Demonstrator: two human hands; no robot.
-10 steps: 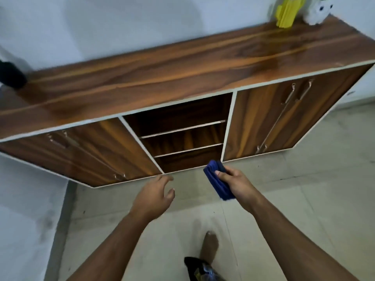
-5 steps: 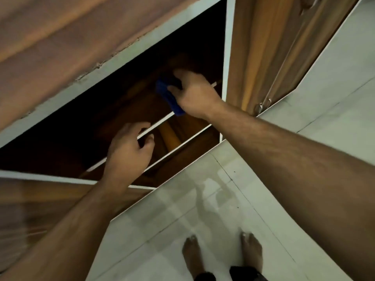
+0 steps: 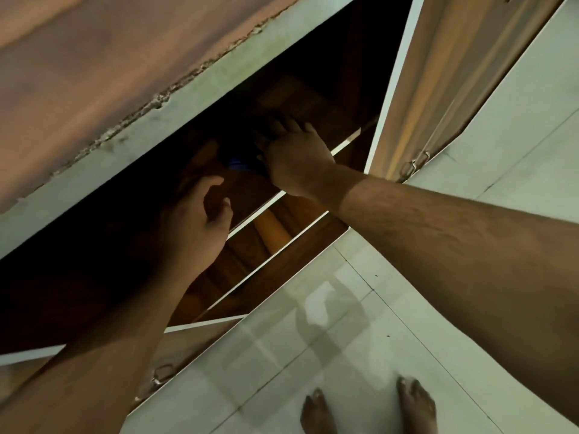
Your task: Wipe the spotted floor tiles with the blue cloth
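Observation:
My right hand point(image 3: 296, 158) reaches deep into the dark open middle bay of the wooden cabinet point(image 3: 194, 98), above the upper shelf. Only a small patch of the blue cloth point(image 3: 238, 164) shows, just left of that hand's fingers in the shadow; the fingers touch or cover it, and whether they grip it I cannot tell. My left hand point(image 3: 200, 227) hovers lower and to the left at the bay's mouth, fingers curled apart, holding nothing. The pale floor tiles point(image 3: 360, 333) lie below, with a few tiny dark specks.
White-edged shelves point(image 3: 275, 195) cross the bay. A closed wooden door with metal handles point(image 3: 413, 164) stands to the right, another door at lower left. My two bare feet point(image 3: 366, 411) stand on the tiles at the bottom edge.
My right hand has pushed further into the bay with the cloth, which is now mostly hidden in shadow. My left hand has risen slightly toward the opening. The view has come closer.

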